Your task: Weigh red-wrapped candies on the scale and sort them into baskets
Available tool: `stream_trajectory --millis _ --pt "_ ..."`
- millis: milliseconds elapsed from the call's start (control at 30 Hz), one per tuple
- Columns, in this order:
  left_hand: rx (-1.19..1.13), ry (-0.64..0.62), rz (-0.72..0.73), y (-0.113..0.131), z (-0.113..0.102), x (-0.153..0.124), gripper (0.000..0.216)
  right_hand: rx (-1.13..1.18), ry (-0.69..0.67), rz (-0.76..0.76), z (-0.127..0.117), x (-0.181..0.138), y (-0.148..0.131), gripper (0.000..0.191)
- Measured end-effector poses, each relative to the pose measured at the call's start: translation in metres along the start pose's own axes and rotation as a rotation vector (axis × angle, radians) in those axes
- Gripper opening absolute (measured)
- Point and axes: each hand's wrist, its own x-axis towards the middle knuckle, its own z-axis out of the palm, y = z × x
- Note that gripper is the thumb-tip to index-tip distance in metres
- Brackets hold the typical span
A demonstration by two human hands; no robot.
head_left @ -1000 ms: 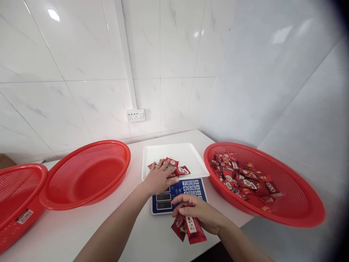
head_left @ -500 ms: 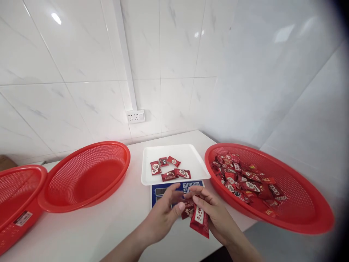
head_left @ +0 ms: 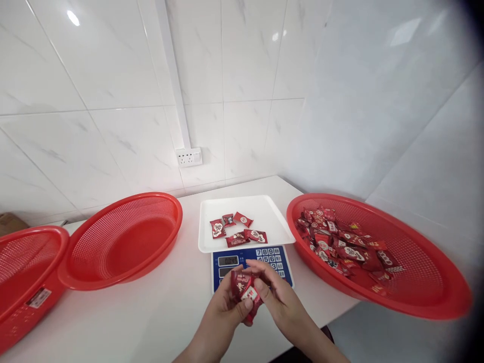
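Observation:
Both of my hands meet low in the middle of the view, in front of the blue scale (head_left: 223,275). My left hand (head_left: 223,317) grips red candy packets (head_left: 247,292) between thumb and fingers. From the other side my right hand (head_left: 278,297) pinches the same packets, its thumb on their upper edge. At least two packets overlap there; the fingers hide how many. Beyond my hands, several red packets (head_left: 218,228) lie spread on the scale's white tray (head_left: 268,217). The scale's display and number keys show partly above my fingers.
To the right a red basket (head_left: 427,272) holds a heap of red packets (head_left: 351,247). On the left stand a bare red basket (head_left: 132,242) and part of another red basket (head_left: 41,272). A tiled wall with a socket (head_left: 189,157) rises behind the white table (head_left: 170,307).
My left hand has closed on the packets that only my right hand held before. Both hands have come together, and the packets have shifted slightly left and up.

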Motion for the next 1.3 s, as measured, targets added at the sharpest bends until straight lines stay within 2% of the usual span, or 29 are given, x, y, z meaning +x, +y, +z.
stream_trajectory --millis 100,233,367,500,600,700,933,1033,1100,1167,1233,1300 --pt "0.058 0.021 -0.034 0.01 -0.001 -0.004 0.071 0.153 -0.015 0.121 -0.009 0.001 -0.003 0.049" --pt "0.116 -0.033 -0.092 0.018 -0.004 -0.006 0.079 0.201 -0.06 0.189 -0.016 0.002 -0.003 0.043" --pt "0.135 -0.064 -0.109 0.019 -0.005 -0.007 0.076 0.198 -0.09 0.179 -0.017 0.002 -0.002 0.04" --pt "0.119 -0.078 -0.078 0.021 -0.003 -0.01 0.053 0.162 -0.113 0.14 -0.019 0.003 -0.003 0.04" --pt "0.115 -0.028 -0.047 0.024 -0.003 -0.01 0.04 0.13 -0.075 0.114 -0.024 0.005 -0.005 0.039" --pt "0.136 0.012 -0.026 0.027 -0.006 -0.009 0.039 0.107 -0.028 0.116 -0.026 0.007 -0.007 0.038" --pt "0.205 0.028 0.027 0.026 -0.008 -0.005 0.033 0.125 -0.114 0.088 -0.021 0.006 -0.011 0.037" --pt "0.174 0.025 0.023 0.026 -0.005 -0.004 0.035 0.125 -0.102 0.089 -0.018 0.005 -0.01 0.038" --pt "0.14 0.0 -0.009 0.026 -0.004 -0.005 0.038 0.105 -0.07 0.091 -0.019 0.003 -0.01 0.035" --pt "0.059 -0.033 -0.107 0.024 -0.005 -0.007 0.041 0.096 -0.064 0.085 -0.021 0.001 -0.013 0.029" --pt "-0.084 -0.093 -0.251 0.02 -0.007 -0.008 0.039 0.106 -0.113 0.076 -0.026 -0.002 -0.017 0.026" --pt "-0.239 -0.204 -0.377 0.014 -0.01 -0.009 0.039 0.102 -0.22 0.072 -0.032 -0.006 -0.023 0.025"
